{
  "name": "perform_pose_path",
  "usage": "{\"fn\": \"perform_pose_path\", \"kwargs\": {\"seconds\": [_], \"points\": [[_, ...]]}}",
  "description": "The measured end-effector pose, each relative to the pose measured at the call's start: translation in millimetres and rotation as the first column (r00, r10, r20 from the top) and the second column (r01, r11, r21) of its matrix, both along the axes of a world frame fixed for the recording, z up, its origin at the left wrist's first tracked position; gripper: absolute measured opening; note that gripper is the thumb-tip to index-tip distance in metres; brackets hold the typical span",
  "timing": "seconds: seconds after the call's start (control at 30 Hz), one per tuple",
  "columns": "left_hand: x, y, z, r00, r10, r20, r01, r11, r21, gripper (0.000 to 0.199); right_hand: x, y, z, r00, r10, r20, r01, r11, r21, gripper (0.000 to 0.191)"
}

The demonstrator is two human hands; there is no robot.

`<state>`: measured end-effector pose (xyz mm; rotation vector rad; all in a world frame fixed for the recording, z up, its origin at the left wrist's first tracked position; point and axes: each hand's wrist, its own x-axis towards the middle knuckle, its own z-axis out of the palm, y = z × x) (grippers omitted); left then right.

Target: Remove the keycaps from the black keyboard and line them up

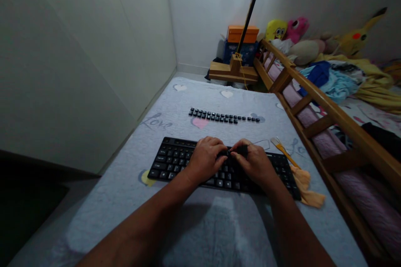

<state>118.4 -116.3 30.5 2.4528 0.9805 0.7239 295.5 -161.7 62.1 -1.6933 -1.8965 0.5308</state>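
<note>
A black keyboard [175, 160] lies on the patterned cloth, with both hands over its upper middle. My left hand [208, 156] has its thumb and forefinger pinched at a small dark keycap. From the other side my right hand [252, 160] meets it, fingertips close together at the same spot; a tool with a dark handle and a thin wire loop [265, 142] sticks out from this hand. Beyond the keyboard, several loose black keycaps [216, 117] sit in two rows. What exactly lies between the fingertips is too small to make out.
Right of the keyboard are a brush [285, 152] and an orange cloth [308, 187]. A wooden bed rail [316, 112] runs along the right side, with plush toys and blankets behind. A wooden stand [233, 71] with a pole rises past the far edge.
</note>
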Motion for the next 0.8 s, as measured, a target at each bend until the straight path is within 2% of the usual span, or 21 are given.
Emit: {"fn": "perform_pose_path", "kwargs": {"seconds": [0.27, 0.5, 0.63, 0.8], "points": [[-1, 1, 0.7, 1.0, 0.015, 0.022, -0.015, 1.0, 0.018, 0.012, -1, -5, 4.2, 1.0, 0.02, -0.014, -0.019, 0.999, 0.042, 0.005], [-2, 0, 2.7, 0.997, 0.027, 0.066, -0.028, 0.999, 0.022, 0.011, -1, -5, -1.1, 0.997, -0.001, -0.083, 0.019, 0.978, 0.207, 0.017], [-2, 0, 2.2, 0.995, 0.023, 0.098, -0.027, 0.999, 0.044, 0.012, 0, -4, -5.5, 0.993, 0.024, -0.119, -0.001, 0.982, 0.188, 0.025], [-2, 0, 2.7, 0.995, 0.014, 0.101, -0.018, 0.999, 0.042, 0.012, -2, -3, -6.6, 0.996, 0.074, -0.059, -0.064, 0.987, 0.15, 0.029]]}}
